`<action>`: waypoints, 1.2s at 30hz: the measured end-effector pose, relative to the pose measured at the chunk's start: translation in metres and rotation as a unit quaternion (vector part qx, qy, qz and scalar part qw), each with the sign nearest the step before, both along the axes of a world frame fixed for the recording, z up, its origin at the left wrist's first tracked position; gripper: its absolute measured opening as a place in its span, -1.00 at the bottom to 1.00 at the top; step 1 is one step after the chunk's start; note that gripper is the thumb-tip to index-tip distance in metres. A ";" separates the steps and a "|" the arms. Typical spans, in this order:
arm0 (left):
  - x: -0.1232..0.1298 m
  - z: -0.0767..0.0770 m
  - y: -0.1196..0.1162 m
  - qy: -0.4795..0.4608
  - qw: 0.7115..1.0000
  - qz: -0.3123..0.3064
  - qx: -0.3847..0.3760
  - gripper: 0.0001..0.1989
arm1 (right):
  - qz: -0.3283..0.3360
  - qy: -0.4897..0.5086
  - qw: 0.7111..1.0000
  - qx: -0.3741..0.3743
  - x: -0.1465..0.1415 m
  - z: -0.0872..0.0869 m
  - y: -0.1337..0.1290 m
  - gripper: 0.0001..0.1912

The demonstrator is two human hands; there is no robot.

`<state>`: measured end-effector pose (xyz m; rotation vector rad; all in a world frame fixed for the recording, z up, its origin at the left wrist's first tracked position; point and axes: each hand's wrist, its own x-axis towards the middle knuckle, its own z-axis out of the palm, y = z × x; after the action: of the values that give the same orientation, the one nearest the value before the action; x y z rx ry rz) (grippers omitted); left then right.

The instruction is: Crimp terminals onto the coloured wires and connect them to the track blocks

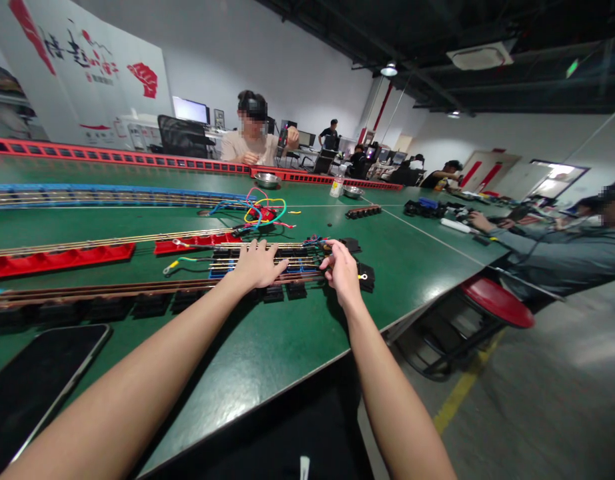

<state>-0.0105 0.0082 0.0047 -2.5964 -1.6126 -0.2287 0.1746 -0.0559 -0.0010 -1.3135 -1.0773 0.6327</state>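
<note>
My left hand [259,262] lies with fingers spread across a row of long, thin wires set in a blue holder [221,268]. At the right ends of these wires, my right hand [343,272] has its fingers curled with thumb and fingertips close together. What lies between those fingertips is too small to make out. A green-yellow wire [190,259] with a ring terminal sticks out to the left. Nearer to me, brown wires [112,291] run along several black blocks [152,305]. Another black block [368,277] lies beside my right hand.
A phone [42,380] lies at the near left. Red holders [62,261], a blue rail [87,198] and coloured loose wires [262,210] lie beyond. Metal bowls [267,180] and a bottle [336,185] stand farther back. Co-workers sit across and right; a red stool [497,302] stands by the edge.
</note>
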 end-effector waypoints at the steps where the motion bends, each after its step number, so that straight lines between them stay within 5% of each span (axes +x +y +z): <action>1: 0.000 0.000 0.000 0.000 1.000 0.000 -0.001 -0.31 | 0.022 0.048 0.999 -0.012 -0.001 0.002 -0.002 -0.50; 3: -0.001 -0.001 0.001 0.001 1.000 0.002 -0.005 -0.30 | 0.058 0.132 0.989 -0.035 -0.003 0.005 -0.007 -0.49; 6: -0.001 0.000 0.001 0.000 1.000 0.002 -0.006 -0.30 | 0.044 0.121 0.991 -0.036 -0.004 0.004 -0.010 -0.49; 12: -0.001 0.002 -0.001 0.005 1.000 0.000 -0.004 -0.30 | -0.008 -0.182 0.983 0.005 -0.004 -0.006 -0.009 -0.63; 22: -0.003 -0.004 0.002 -0.005 1.000 -0.005 -0.004 -0.29 | -0.070 -0.497 0.864 -0.048 -0.019 -0.001 -0.015 -0.65; 27: -0.002 0.000 0.000 0.003 1.000 -0.005 -0.010 -0.30 | -0.071 -0.539 0.837 -0.062 -0.021 -0.003 -0.019 -0.61; 36: -0.001 -0.001 0.001 0.003 1.000 -0.004 -0.007 -0.30 | -0.099 -0.496 0.862 -0.036 -0.019 -0.006 -0.023 -0.67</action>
<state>-0.0118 0.0091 0.0039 -2.6121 -1.6089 -0.2114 0.1552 -0.0787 -0.0069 -1.8440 -1.7023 -0.2387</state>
